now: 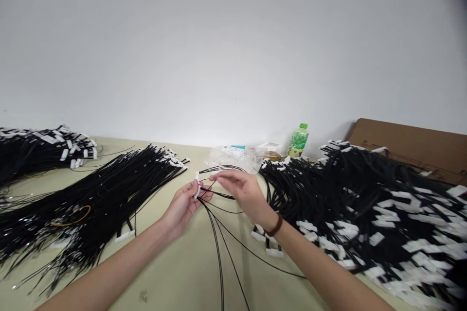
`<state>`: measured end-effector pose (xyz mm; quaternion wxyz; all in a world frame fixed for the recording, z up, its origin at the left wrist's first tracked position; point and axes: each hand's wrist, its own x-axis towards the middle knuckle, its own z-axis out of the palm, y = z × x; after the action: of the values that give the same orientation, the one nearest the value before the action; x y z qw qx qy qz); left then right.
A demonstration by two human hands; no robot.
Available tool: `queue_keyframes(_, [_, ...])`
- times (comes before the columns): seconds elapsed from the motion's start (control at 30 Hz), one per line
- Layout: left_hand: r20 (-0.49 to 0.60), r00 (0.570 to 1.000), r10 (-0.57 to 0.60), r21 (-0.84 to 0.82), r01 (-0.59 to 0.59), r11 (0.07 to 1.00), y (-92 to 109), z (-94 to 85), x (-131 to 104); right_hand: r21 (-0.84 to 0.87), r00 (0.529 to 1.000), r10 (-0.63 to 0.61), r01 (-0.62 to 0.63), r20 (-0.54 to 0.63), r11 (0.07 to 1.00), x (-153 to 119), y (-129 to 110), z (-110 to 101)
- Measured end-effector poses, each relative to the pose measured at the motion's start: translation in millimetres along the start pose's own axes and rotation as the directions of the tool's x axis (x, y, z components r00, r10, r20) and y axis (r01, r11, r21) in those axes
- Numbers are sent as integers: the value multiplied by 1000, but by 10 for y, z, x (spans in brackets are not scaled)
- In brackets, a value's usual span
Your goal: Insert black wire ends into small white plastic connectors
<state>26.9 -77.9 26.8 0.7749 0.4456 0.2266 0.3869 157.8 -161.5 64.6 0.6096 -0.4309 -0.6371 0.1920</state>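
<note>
My left hand [185, 205], near the middle of the table, pinches a white connector [198, 190] between thumb and fingers. Thin black wires [220, 248] run out of it, some down toward the front edge, others to the right. Just right of the connector is my right hand [242, 191], its thumb and index finger close together by a thin black wire, and more wires pass beneath the palm. Whether the wire sits between those fingertips is too small to tell. A brown band circles the right wrist.
Bundles of black cables [105, 189] with white ends lie on the table [171, 272] at left. A large cable pile [357, 204] covers the right side. Behind stand a green-capped bottle [298, 142], a clear plastic bag [233, 155] and brown cardboard [412, 146] against the wall.
</note>
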Motion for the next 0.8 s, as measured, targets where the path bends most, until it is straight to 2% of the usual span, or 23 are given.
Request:
queue_keyframes(0.07, [-35, 999, 3, 21, -3, 1000, 0, -9, 1, 231, 979, 151, -116, -140, 966, 56, -96, -78])
queue_keyframes(0.17, [-54, 998, 12, 37, -10, 999, 3, -12, -6, 417, 900, 260, -99, -350, 904, 139, -196, -247])
queue_keyframes(0.23, [-56, 998, 17, 50, -14, 999, 4, -11, -11, 394, 842, 251, -51, -477, 918, 179, -216, -366])
queue_keyframes(0.3, [-57, 998, 27, 55, -24, 998, 3, -14, -10, 291, 796, 189, -17, -574, 956, 197, -200, -457])
queue_keyframes(0.4, [-59, 997, 41, 50, -38, 998, -6, -28, 2, 89, 766, 77, -26, -638, 996, 188, -149, -492])
queue_keyframes(0.43, [-56, 997, 43, 51, -40, 998, -9, -32, 6, 15, 774, 37, -36, -632, 999, 176, -134, -471])
queue_keyframes(0.5, [-49, 998, 45, 57, -42, 997, -15, -35, 11, -141, 825, -38, -51, -564, 989, 141, -115, -386])
queue_keyframes(0.57, [-25, 999, 48, 64, -46, 997, -17, -31, 7, -294, 905, -76, -55, -418, 954, 95, -109, -267])
queue_keyframes(0.63, [18, 999, 50, 65, -52, 997, -18, -23, -3, -442, 966, -78, -41, -248, 896, 44, -104, -146])
queue_keyframes(0.7, [60, 997, 47, 58, -50, 997, -19, -14, -19, -582, 987, -95, 1, -131, 813, -3, -92, -50])
queue_keyframes(0.8, [102, 994, 39, 46, -44, 998, -15, 1, -40, -731, 983, -170, 68, -67, 679, -56, -59, 19])
